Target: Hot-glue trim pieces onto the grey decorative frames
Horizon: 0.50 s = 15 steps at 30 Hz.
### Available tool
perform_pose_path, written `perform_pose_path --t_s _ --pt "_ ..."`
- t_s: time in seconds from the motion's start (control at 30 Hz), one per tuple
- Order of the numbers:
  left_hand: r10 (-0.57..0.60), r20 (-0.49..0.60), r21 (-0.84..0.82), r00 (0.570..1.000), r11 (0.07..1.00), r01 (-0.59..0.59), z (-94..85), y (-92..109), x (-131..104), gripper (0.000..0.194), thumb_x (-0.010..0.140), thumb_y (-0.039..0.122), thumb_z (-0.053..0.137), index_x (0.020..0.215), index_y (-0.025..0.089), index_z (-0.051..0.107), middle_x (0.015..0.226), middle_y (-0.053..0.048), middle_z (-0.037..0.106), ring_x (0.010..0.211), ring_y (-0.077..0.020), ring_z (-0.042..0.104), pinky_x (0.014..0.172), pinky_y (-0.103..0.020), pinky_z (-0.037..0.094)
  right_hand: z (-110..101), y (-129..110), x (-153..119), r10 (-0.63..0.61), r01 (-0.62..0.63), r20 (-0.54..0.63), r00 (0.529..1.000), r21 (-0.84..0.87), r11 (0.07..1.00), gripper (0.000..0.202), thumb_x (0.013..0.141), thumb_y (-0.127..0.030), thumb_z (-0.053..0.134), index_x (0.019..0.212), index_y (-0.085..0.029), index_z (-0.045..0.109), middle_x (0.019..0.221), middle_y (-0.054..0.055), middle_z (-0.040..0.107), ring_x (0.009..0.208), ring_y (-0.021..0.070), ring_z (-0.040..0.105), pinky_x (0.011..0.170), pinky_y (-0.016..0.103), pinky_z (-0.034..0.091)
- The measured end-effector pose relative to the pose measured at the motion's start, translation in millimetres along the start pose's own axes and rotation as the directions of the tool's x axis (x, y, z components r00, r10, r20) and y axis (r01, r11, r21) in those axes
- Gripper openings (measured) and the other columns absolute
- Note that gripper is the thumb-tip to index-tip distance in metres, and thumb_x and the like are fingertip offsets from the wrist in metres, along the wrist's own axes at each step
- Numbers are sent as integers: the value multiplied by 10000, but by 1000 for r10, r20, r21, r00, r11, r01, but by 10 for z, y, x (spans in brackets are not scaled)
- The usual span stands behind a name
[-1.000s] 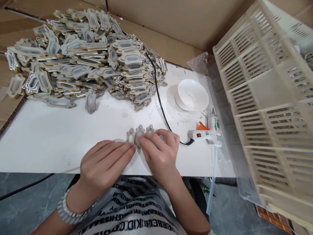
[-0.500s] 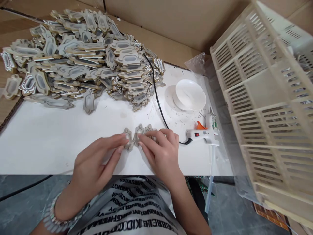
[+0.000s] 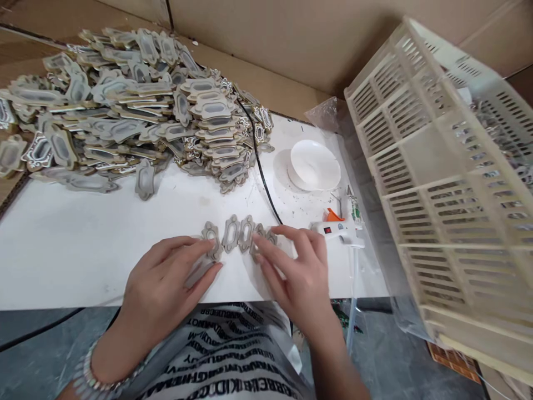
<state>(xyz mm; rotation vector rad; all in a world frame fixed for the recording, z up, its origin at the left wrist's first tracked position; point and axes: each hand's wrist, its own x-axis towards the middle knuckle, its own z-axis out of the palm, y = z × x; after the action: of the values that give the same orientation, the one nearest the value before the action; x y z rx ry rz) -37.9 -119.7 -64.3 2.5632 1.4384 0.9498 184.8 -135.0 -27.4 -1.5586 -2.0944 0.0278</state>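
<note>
Several small grey ornamental frame pieces with oval openings stand in a short row on the white tabletop; one middle frame piece (image 3: 245, 233) lies untouched between my hands. My left hand (image 3: 166, 275) has its index finger and thumb on the leftmost frame piece (image 3: 209, 230), at the row's left end. At the other end, my right hand (image 3: 297, 266) holds a frame piece (image 3: 259, 230) between thumb and index finger. Its other fingers arch over one more piece, partly covered.
A large heap of similar frame pieces (image 3: 125, 116) fills the back left. A black cable (image 3: 261, 172) crosses the table. To the right are a white bowl (image 3: 315, 166), a white glue gun (image 3: 339, 230) and a tall cream plastic crate (image 3: 410, 172).
My right hand has moved right, uncovering middle pieces of the row. My left hand and its piece have shifted slightly left, widening the gap between the hands. The view has moved a little.
</note>
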Motion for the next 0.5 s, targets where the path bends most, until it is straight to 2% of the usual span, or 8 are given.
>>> perform_pose_path --t_s 0.13,0.27,0.4,0.5 --pt "56 38 -22 998 998 -55 -10 -14 8 306 913 240 644 1207 159 609 1007 -59 702 1012 -198 664 884 -314 563 -291 113 -89 -29 30 3 1000 -107 994 218 955 -184 591 1125 -237 716 1171 89 645 999 267 503 881 407 458" --pt "73 49 -53 996 996 -71 -19 -8 12 253 912 194 641 1163 166 633 1032 -47 702 1008 -179 666 931 -306 541 -692 311 -63 -99 110 55 994 -249 962 219 939 -186 622 1136 -242 700 1196 102 655 994 283 555 876 431 466" --pt "88 12 -49 996 995 -87 -1 -22 0 244 910 184 639 1154 170 646 1029 -39 706 1002 -178 670 929 -312 538 -1014 706 236 -177 204 104 979 -385 900 278 922 -233 647 1196 -241 691 1203 124 675 1026 326 612 903 483 485" --pt "123 -17 -48 992 991 -124 25 -47 -22 289 899 157 653 1189 156 638 1002 -25 726 1004 -182 667 935 -324 532 -1066 1005 520 -208 271 196 958 -394 878 237 964 -260 561 1138 -218 718 1067 136 729 957 317 665 849 467 529"
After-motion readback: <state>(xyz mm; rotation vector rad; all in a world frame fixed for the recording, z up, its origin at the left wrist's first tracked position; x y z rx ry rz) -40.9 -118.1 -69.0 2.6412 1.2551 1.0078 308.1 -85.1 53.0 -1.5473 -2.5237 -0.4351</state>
